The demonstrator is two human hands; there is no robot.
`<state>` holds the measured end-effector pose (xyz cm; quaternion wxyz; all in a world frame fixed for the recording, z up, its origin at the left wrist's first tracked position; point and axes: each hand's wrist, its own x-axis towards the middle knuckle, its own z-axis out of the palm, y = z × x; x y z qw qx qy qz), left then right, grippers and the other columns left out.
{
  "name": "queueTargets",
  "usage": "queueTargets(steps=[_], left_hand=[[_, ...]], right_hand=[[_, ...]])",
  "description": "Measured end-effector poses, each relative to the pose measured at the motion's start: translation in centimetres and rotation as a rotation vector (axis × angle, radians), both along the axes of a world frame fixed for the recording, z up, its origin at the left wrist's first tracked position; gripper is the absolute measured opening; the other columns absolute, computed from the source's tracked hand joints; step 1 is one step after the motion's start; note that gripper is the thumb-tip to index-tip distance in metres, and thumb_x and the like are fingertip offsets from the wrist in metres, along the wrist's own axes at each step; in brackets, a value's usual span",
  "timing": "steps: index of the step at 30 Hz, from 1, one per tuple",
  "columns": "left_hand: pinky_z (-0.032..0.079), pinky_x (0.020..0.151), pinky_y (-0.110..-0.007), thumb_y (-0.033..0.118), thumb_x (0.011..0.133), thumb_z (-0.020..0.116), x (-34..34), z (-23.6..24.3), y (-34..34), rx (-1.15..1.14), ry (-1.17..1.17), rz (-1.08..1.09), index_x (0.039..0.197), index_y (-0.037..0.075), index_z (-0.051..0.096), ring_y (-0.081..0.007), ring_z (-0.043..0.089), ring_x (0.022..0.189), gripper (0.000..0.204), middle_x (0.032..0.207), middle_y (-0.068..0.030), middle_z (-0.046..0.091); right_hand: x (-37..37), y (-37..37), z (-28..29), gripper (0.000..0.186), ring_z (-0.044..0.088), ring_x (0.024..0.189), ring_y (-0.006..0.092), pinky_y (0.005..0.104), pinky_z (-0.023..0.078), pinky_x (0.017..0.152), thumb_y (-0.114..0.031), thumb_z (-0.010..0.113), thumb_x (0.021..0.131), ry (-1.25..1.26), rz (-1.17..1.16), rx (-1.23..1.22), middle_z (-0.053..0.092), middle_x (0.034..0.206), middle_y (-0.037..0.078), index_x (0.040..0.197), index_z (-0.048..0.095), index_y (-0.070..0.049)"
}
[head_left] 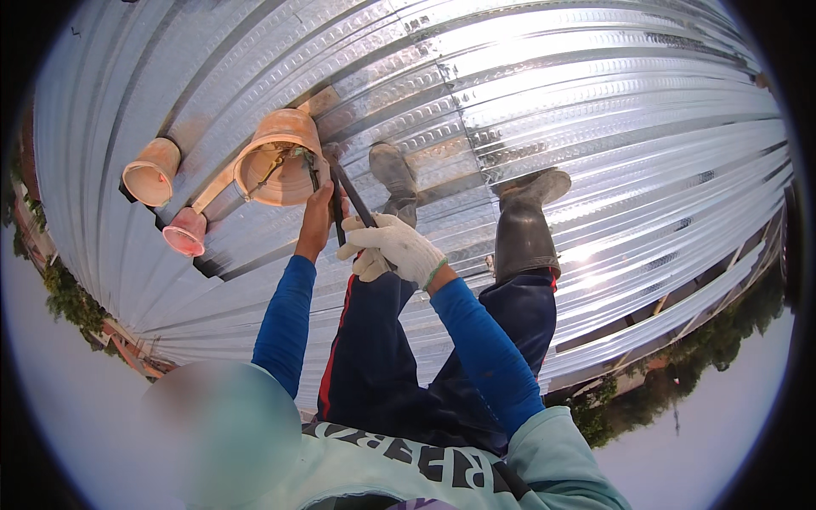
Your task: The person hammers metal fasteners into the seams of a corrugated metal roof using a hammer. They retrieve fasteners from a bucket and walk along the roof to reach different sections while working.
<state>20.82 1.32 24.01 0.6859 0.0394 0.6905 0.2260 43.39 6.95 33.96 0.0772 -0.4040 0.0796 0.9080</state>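
My right hand, in a white knit glove, is closed round a long dark bar-like tool. Its upper end reaches toward the side of a large orange bucket. My bare left hand is beside that bucket's rim, fingers closed near a second dark bar. What exactly it grips is partly hidden, and I cannot tell whether the two bars are one tool. The bucket lies tilted with its mouth toward me; yellowish and green cord-like bits show inside it.
A smaller orange bucket and a pinkish-red one sit to the left, near wooden boards. Ribbed shiny metal decking spreads all round, with bright glare. My dark rubber boots stand on it. Trees lie beyond the decking's edges.
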Motion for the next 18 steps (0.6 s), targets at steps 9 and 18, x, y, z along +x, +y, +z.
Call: queueTargets(steps=[9,18], left_hand=[[0.035,0.043,-0.024,0.032,0.111,0.053,7.6,7.3,9.2,-0.166,-0.050,-0.360,0.121,0.004,0.059,-0.0054,0.040,0.047,0.030,0.068,0.0033,0.049],[0.036,0.044,-0.025,0.028,0.110,0.053,20.6,6.9,13.1,-0.264,0.130,-0.248,0.120,0.004,0.058,-0.0072,0.044,0.049,0.026,0.071,0.0014,0.052]], right_hand=[[9.0,5.6,-0.8,0.030,0.050,0.044,0.0107,0.0283,0.036,0.040,-0.025,0.067,0.099,-0.368,0.179,0.162,0.071,0.077,0.013,0.112,0.061,0.001],[15.3,7.0,-3.1,0.024,0.050,0.047,0.0118,0.0300,0.038,0.042,-0.026,0.061,0.097,-0.385,0.055,0.115,0.064,0.070,0.008,0.102,0.059,-0.003]])
